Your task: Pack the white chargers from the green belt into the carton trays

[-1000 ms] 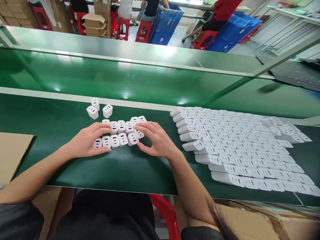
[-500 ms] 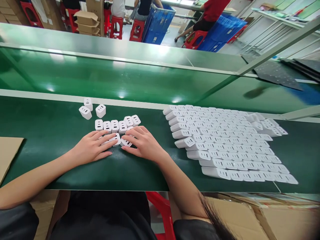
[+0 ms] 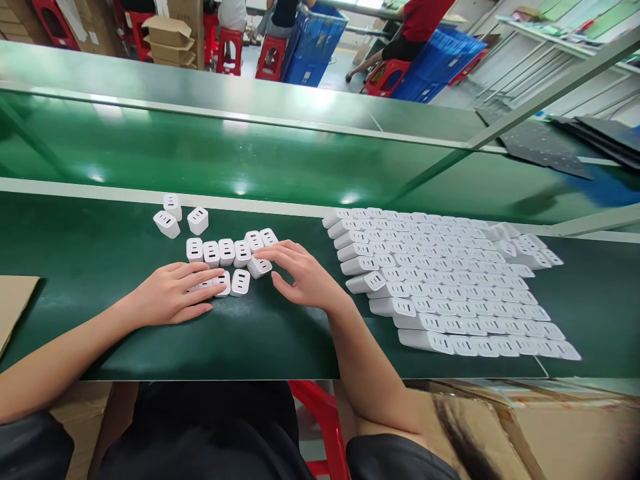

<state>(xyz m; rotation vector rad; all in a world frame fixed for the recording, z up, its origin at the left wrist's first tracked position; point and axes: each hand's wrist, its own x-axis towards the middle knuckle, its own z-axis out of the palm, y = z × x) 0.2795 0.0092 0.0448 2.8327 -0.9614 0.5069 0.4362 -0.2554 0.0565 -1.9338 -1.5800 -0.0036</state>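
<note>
Small white charger blocks (image 3: 227, 253) stand in two short rows on the dark green bench (image 3: 100, 267). My left hand (image 3: 173, 293) lies over the left end of the near row, fingers stretched flat across two or three blocks. My right hand (image 3: 300, 273) hovers at the right end of the rows, fingers spread, fingertips touching one block (image 3: 259, 267). Three loose blocks (image 3: 173, 217) stand apart behind the rows. To the right lies a large laid-out array of the same white blocks (image 3: 445, 280) in several rows.
A glossy green conveyor belt (image 3: 225, 160) runs behind the bench. A cardboard sheet (image 3: 13, 303) lies at the left edge. Cardboard boxes sit below the bench on the right. Far behind, people sit on red stools beside blue crates (image 3: 315, 40).
Both hands have drawn the near row of blocks toward me and pressed it together. My right hand then lifted back toward the right end, uncovering two blocks.
</note>
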